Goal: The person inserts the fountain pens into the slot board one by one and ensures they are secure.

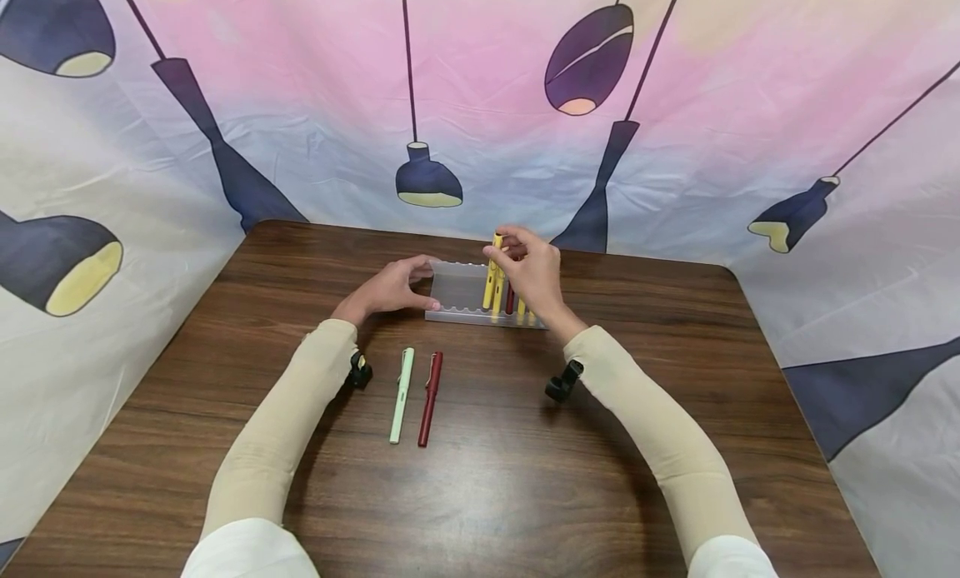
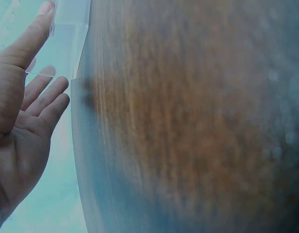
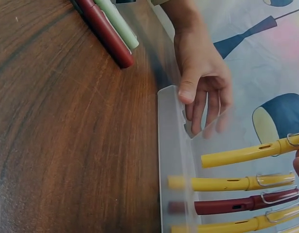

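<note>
A clear pen rack with notched edges stands toward the back of the table. My left hand grips its left end, thumb on the front edge and fingers at the back. My right hand pinches a yellow pen near its clipped cap end. That pen's lower end hangs close over the rack, left of the seated pens. Lying in the rack are a yellow pen, a dark red pen and more yellow pens, partly hidden behind the right hand in the head view.
On the table in front of the rack lie a mint green pen and another dark red pen, side by side. A cloth backdrop printed with lamps hangs behind the wooden table.
</note>
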Demonstrator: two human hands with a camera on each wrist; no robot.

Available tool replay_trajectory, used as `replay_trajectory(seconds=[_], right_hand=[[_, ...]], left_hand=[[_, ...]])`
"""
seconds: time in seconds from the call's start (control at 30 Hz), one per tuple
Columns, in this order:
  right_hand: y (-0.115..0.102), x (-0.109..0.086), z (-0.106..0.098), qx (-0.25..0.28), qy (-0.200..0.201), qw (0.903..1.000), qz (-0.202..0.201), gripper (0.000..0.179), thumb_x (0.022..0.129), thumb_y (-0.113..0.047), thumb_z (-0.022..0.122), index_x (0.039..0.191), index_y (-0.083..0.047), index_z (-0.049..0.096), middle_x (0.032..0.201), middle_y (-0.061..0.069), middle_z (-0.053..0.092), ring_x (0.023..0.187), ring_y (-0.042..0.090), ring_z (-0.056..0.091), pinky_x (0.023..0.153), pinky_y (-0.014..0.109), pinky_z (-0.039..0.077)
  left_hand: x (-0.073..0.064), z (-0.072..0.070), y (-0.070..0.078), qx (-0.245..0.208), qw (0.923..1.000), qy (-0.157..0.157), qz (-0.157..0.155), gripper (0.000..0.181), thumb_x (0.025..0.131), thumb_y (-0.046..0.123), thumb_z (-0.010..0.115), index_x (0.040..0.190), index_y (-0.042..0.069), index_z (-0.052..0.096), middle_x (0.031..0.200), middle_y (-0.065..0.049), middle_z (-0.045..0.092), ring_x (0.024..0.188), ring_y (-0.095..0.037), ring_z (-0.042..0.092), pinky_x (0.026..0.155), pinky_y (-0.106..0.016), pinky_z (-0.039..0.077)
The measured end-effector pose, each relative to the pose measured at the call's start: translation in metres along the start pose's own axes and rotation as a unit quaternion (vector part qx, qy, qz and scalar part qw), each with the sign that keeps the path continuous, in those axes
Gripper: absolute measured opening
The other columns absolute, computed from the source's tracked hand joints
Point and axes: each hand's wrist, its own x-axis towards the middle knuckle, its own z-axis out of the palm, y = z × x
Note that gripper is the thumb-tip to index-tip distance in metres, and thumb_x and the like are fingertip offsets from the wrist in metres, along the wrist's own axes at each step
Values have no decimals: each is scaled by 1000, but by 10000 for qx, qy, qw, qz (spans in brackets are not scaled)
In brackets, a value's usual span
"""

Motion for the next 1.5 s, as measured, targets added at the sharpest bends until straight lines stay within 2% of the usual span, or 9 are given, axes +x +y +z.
replay_trajectory(seconds=[0.3,0.67,0.9,1.13,1.37,1.5], right_hand=[[7,-5,6,22,-118,9999,39,36,90,-26,81,120,-8,74,94,9,75,81,20,74,72,37,62],[13,-11,11,-196,-231,9995,-1,35,92,-30,79,120,-9,75,95,9,76,80,20,74,72,35,62],[13,-14,13,-339,-273,9990,-69,33,93,-26,79,121,-8,75,95,9,77,77,19,74,68,36,62],[15,-13,12,-363,-323,9988,-110,34,96,-32,75,122,-10,76,96,7,77,74,16,73,63,34,59],[15,-8,8,-727,-385,9962,-302,29,94,-26,77,118,-10,78,90,7,72,72,17,69,66,36,55],[15,-5,7,-788,-467,9954,-284,29,95,-27,77,117,-10,79,90,8,69,75,18,67,67,36,55]], left_hand=[[1,0,0,-18,10000,-10,-2,88,83,34,88,153,9,42,158,-17,43,145,-34,43,119,-51,38],[1,1,-1,-25,10000,-1,72,87,83,33,88,153,8,43,157,-17,43,145,-35,43,118,-51,38],[1,0,0,-42,10000,6,54,88,83,33,88,153,7,42,158,-18,42,145,-35,43,118,-52,38],[1,0,0,-33,10000,8,2,88,83,34,88,153,8,42,158,-17,42,145,-34,43,118,-51,38],[1,0,1,-13,10000,4,-9,89,82,35,88,154,9,42,158,-18,43,145,-34,43,118,-51,38],[0,0,1,-15,10000,8,-30,89,82,34,88,154,8,42,157,-18,43,145,-34,44,118,-51,38]])
